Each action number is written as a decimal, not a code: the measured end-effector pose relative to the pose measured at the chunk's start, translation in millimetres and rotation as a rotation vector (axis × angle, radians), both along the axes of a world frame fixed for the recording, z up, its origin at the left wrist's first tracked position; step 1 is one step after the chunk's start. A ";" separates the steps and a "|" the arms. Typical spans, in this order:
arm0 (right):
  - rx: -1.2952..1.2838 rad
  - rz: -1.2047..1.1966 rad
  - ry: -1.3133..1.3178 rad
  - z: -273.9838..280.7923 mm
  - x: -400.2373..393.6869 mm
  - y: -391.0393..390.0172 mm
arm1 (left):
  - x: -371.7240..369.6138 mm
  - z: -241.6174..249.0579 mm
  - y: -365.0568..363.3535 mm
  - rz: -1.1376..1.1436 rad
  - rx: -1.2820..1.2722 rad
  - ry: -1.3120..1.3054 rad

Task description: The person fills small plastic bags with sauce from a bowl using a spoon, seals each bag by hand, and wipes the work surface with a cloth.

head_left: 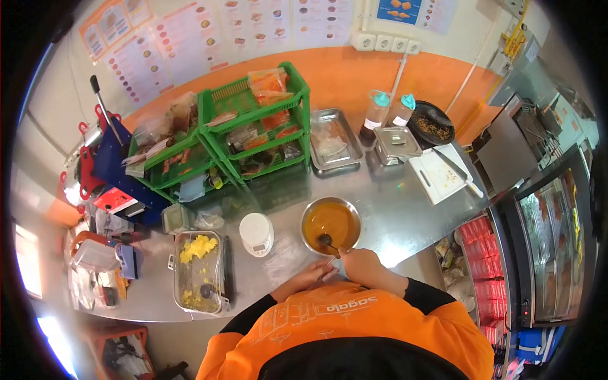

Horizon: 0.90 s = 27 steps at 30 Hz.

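Observation:
A steel bowl [357, 212] of orange-brown sauce [330, 218] stands near the table's front edge. My right hand [362, 266] grips the handle of a spoon [325, 240], whose dark head rests in the sauce at the near side. Just left of it and below the rim, my left hand [308, 276] is closed on a clear plastic bag [334, 271], mostly hidden between my hands and body. Thin plastic bags [284, 256] lie flat on the metal beside my left hand. A white kitchen scale [256, 233] sits behind them.
On the left is a clear container [220, 278] with yellow food and a dark-headed utensil. Green racks [253, 120] of packets stand behind. Back right are a steel tray [342, 161], squeeze bottles [376, 114], a lidded steel box [398, 144], a stone mortar [430, 123] and a knife [457, 170] on a cutting board [432, 182].

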State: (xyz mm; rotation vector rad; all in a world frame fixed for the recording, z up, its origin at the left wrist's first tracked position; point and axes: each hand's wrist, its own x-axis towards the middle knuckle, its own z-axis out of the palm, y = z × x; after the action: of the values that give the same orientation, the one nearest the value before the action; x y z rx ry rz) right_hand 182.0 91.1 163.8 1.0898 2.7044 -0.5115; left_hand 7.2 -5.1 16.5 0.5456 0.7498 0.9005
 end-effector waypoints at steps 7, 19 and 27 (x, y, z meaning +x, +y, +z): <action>0.018 0.039 -0.089 16.6 2.2 1.0 | 1.6 9.4 0.9 0.014 0.078 -0.005; -0.042 0.057 -0.020 18.3 -1.1 1.9 | 2.9 30.4 -0.4 0.005 0.001 -0.063; -0.168 0.001 -0.003 -6.9 5.3 3.4 | -8.8 -12.6 -6.9 -0.051 -0.007 -0.065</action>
State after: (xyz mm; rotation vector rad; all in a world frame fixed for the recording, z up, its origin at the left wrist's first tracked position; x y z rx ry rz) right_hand 187.4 94.6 156.9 1.0434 2.6037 -0.7218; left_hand -1.5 -12.1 3.9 0.5248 0.6772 0.8646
